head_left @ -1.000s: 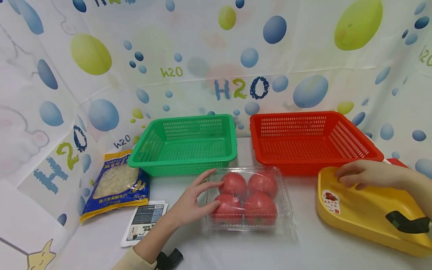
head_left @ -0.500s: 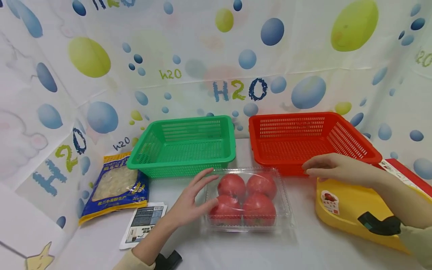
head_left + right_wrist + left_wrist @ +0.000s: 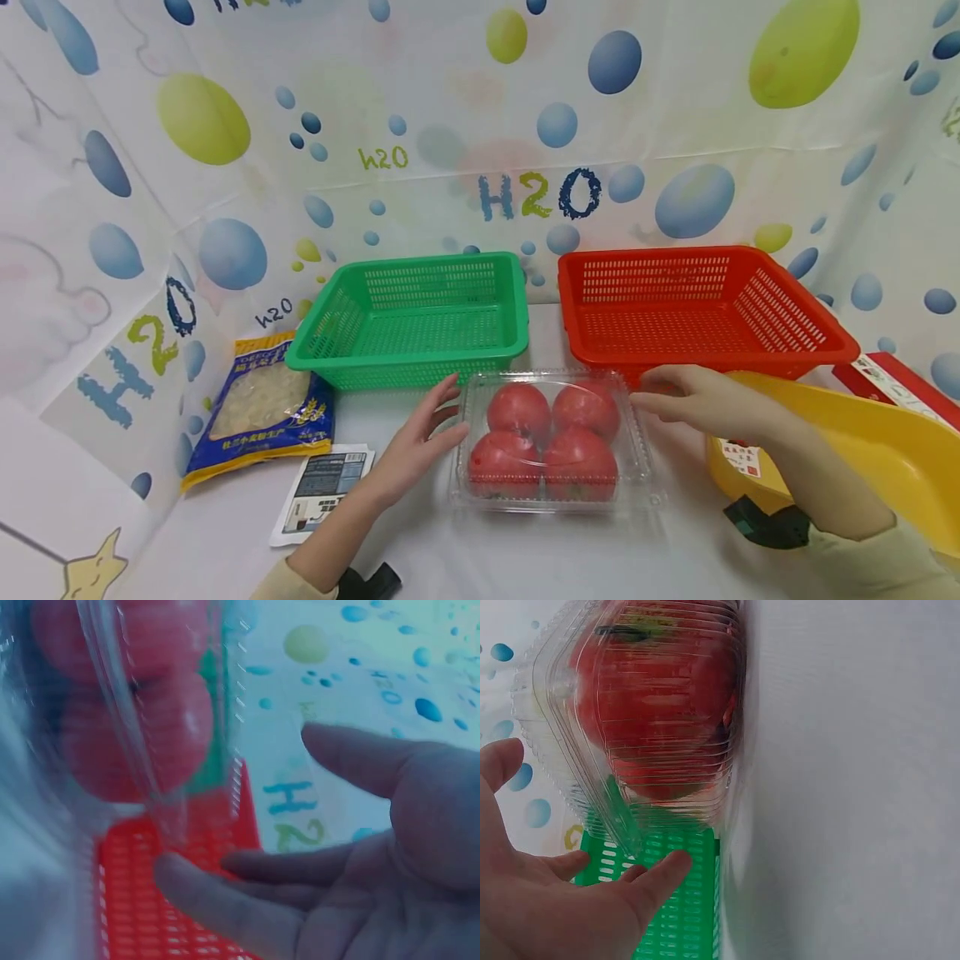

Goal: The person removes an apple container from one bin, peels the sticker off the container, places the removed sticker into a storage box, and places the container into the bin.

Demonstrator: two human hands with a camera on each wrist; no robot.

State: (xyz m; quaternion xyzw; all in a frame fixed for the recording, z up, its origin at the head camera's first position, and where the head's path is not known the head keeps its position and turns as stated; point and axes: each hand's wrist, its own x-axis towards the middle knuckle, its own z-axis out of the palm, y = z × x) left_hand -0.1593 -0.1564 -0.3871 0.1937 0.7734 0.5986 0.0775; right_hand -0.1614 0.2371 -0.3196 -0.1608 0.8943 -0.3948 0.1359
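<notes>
The person's left hand (image 3: 417, 446) gripped nothing, its fingers spread just beside the left edge of a clear plastic box (image 3: 540, 505); the right hand (image 3: 701, 406), likewise without a hold, hovered by the opposite edge. The box was glossy, with ridged walls, and four round red tomatoes (image 3: 581, 462) showed through it, packed two by two. It lay flat on the white tabletop (image 3: 555, 557), appearing longer from left to right, a small tab (image 3: 657, 500) at its near right corner. Beyond stood a green basket (image 3: 427, 329) and a red basket (image 3: 667, 325).
</notes>
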